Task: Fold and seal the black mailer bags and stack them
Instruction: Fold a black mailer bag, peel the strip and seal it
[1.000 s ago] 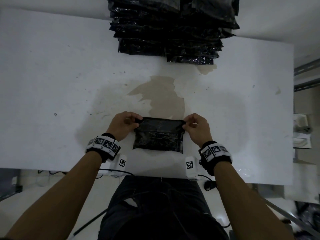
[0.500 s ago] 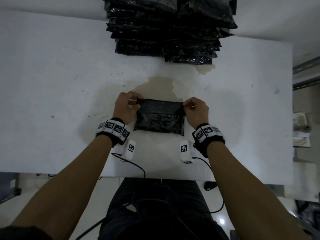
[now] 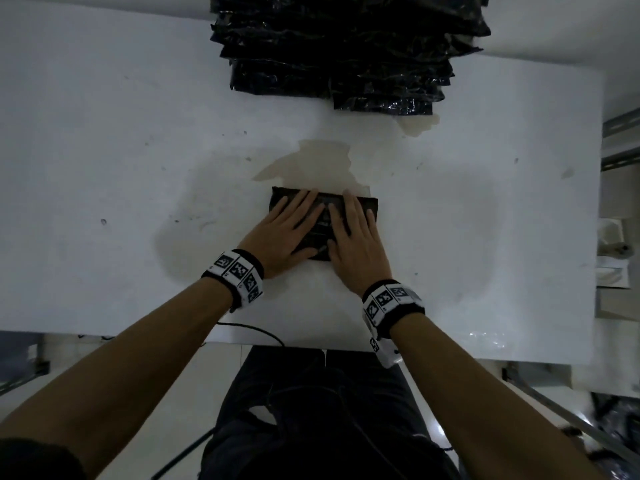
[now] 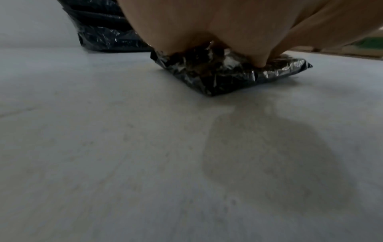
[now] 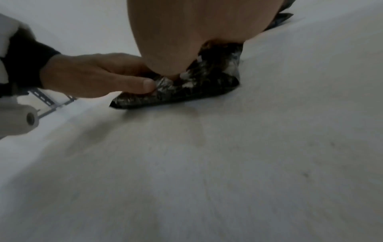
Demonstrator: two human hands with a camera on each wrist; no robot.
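Observation:
A folded black mailer bag [image 3: 322, 223] lies flat on the white table [image 3: 104, 168], just below a brownish stain. My left hand [image 3: 289, 225] lies flat on its left half, fingers straight and spread. My right hand [image 3: 353, 230] presses flat on its right half. Both palms cover most of the bag. The left wrist view shows the crinkled bag [image 4: 228, 72] squashed under my palm. In the right wrist view the bag [image 5: 196, 85] sits under my right palm, with the left hand's thumb [image 5: 134, 85] resting on its near edge. A tall stack of black mailer bags [image 3: 346, 50] stands at the table's far edge.
A brownish stain [image 3: 311, 164] marks the table beyond the bag. Bare white tabletop stretches to the left and right of my hands. A metal frame and shelf with pale objects [image 3: 616, 237] stand off the table's right edge. A cable [image 3: 256, 330] hangs over the near edge.
Both hands let go of the bag's top corners and now lie flat on it, pressing down. The bag has shifted farther from the near edge, up to the stain.

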